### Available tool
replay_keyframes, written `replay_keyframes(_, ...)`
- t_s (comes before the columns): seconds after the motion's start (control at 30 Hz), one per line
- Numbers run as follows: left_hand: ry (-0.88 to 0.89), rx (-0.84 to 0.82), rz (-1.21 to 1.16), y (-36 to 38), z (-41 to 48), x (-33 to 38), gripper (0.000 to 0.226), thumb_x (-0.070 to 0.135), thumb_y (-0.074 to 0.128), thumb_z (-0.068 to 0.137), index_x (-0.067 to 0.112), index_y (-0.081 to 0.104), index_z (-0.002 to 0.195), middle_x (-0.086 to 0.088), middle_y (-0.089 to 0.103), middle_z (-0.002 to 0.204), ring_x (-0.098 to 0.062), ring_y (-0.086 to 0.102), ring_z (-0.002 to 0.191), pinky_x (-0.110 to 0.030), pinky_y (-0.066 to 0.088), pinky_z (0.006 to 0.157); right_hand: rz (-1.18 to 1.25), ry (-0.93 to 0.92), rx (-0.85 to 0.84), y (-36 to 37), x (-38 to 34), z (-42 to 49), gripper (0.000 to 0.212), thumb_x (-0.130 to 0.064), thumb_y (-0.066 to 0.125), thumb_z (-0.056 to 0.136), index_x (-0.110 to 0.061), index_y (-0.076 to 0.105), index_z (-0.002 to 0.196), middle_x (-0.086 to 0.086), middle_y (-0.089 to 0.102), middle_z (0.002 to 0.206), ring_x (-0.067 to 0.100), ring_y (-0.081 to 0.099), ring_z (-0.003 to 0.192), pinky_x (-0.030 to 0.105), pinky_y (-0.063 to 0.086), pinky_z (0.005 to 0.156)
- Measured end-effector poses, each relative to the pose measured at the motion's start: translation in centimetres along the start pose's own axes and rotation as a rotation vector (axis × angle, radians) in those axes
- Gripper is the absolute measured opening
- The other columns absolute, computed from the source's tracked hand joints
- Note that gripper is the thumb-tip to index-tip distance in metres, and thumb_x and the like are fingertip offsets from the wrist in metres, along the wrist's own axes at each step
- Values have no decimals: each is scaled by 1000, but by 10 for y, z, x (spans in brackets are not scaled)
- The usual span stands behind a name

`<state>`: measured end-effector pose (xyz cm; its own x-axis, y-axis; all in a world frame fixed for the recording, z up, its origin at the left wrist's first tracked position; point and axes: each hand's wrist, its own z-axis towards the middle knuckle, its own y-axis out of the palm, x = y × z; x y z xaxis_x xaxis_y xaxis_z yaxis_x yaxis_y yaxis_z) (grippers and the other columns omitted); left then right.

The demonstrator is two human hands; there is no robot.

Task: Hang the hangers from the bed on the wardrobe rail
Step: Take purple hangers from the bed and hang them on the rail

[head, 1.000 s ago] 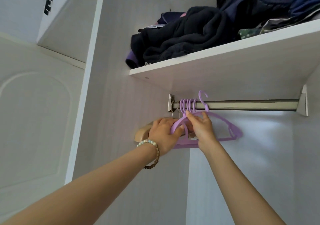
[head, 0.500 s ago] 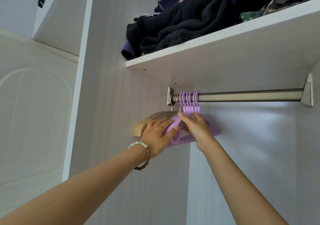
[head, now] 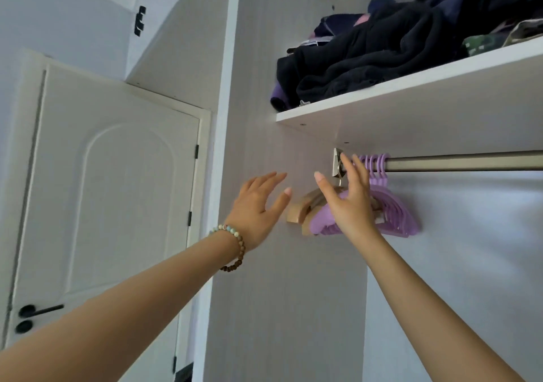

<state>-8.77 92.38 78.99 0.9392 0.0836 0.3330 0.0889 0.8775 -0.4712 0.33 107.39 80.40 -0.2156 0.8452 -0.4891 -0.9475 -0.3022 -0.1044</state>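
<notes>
Several purple plastic hangers [head: 393,214] hang bunched at the left end of the metal wardrobe rail [head: 464,162], their hooks over the bar. A wooden hanger [head: 302,209] hangs just left of them. My right hand [head: 349,202] is raised in front of the hangers with straight, spread fingers, holding nothing. My left hand [head: 258,205], with a bead bracelet at the wrist, is open in the air to the left of the wooden hanger, apart from it.
A white shelf [head: 411,99] above the rail carries a pile of dark clothes [head: 382,49]. The wardrobe's side panel [head: 264,264] stands left of the rail. A white door [head: 111,205] with a black handle is at far left.
Both hands have let go of the purple hangers and opened. My left hand has drawn away to the left. The view has swung left, showing the door.
</notes>
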Motion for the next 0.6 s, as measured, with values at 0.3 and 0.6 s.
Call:
replay_keyframes(0.3,-34,201,341,-192,-103,-59,58,54,28,89,32,29,143,11,30,149,-8,22,138,-25,17,110,249,-125,-297,124,-146,-80,68,-48,55,87,-32,24,146,-17,9,155,1,10,142,30,17,116)
replay_keyframes(0.6,-489,176,623,-412,-305,-136,67,68,22,87,37,15,146,13,15,155,-10,10,144,-34,11,118,391,-88,-706,289,-302,-240,76,-51,55,87,-31,16,149,-15,5,157,2,3,144,34,12,119)
